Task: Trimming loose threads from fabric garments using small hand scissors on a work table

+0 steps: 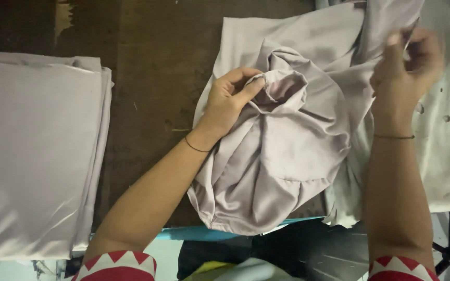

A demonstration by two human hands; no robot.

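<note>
Your sleeves point(116, 265): red, white zigzag edge, pushed up. Thin dark band point(196, 146) on left wrist, another band point(394, 137) on right.

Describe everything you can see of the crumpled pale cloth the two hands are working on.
The crumpled cloth is pale greyish-lilac, smooth with a slight sheen, bunched into soft folds on a dark brown table, its lower edge hanging over the near edge. The left hand pinches a gathered, hemmed opening near its middle; the right hand lifts an upper corner.
</note>
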